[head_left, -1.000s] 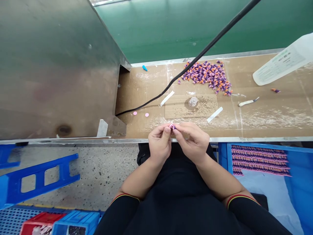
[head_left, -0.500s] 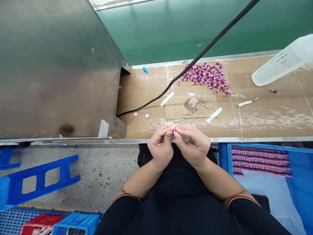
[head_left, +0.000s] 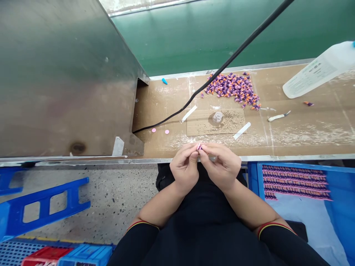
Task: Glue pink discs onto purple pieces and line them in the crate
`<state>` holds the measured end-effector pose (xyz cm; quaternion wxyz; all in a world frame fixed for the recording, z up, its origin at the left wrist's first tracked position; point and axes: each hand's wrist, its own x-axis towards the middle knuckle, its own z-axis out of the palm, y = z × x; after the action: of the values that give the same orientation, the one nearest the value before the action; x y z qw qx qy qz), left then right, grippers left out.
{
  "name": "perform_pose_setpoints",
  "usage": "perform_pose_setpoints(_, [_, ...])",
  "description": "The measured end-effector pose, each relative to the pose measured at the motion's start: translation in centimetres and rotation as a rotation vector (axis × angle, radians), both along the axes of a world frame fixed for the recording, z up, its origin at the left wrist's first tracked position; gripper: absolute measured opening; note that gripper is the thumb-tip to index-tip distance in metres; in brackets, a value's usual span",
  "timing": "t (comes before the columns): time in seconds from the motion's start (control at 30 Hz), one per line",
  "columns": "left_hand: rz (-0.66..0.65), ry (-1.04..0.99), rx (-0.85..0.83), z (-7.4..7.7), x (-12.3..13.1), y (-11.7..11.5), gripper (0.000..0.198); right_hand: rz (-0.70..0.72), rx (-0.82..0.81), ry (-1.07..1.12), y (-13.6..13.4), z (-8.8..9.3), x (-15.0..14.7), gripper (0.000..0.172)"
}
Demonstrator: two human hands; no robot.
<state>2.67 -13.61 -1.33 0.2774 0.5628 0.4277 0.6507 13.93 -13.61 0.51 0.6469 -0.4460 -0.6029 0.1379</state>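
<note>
Between the fingertips of both hands is a small purple and pink piece (head_left: 199,147), mostly covered by the fingers. My left hand (head_left: 185,168) pinches it from the left side, thumb against forefinger. From the right, my right hand (head_left: 221,166) grips the same piece in a pinch. Both hands are at the front edge of the cardboard-covered bench (head_left: 163,146). Beyond them sits a small clear cup (head_left: 217,117) on a wet cardboard sheet (head_left: 198,123). A heap of small purple, pink and orange pieces (head_left: 234,87) lies farther back.
A black cable (head_left: 210,79) crosses above the bench. Left stands a metal housing (head_left: 69,81); two pink discs (head_left: 166,132) lie near it. At right are a white bottle (head_left: 316,72) and a brush-like tool (head_left: 279,116). A blue crate (head_left: 340,192) holds rows of pieces (head_left: 295,183).
Both hands have shifted very slightly to the right in the picture, still pinching the small piece, which now shows more pink. The rest of the scene stays nearly the same.
</note>
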Motion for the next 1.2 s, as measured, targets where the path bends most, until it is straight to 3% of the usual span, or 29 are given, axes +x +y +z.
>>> perform_pose_setpoints(0.43, [-0.031,-0.080,-0.100,-0.5,0.2,-0.9,0.020,-0.019,-0.051,-0.047,-0.3,0.6,0.4,0.017])
perform_pose_setpoints(0.6, [-0.048,-0.050,-0.131,-0.1,-0.1,-1.2,0.023,0.066,-0.171,-0.140,-0.2,1.5,1.6,0.016])
perform_pose_setpoints(0.77, [-0.048,-0.040,-0.139,0.5,-0.2,-0.9,0.023,0.114,-0.168,-0.212,-0.1,1.9,2.5,0.015])
perform_pose_setpoints(1.2, [-0.034,0.038,-0.011,1.0,0.1,-0.5,0.020,0.116,-0.147,-0.278,-0.3,1.9,2.9,0.013])
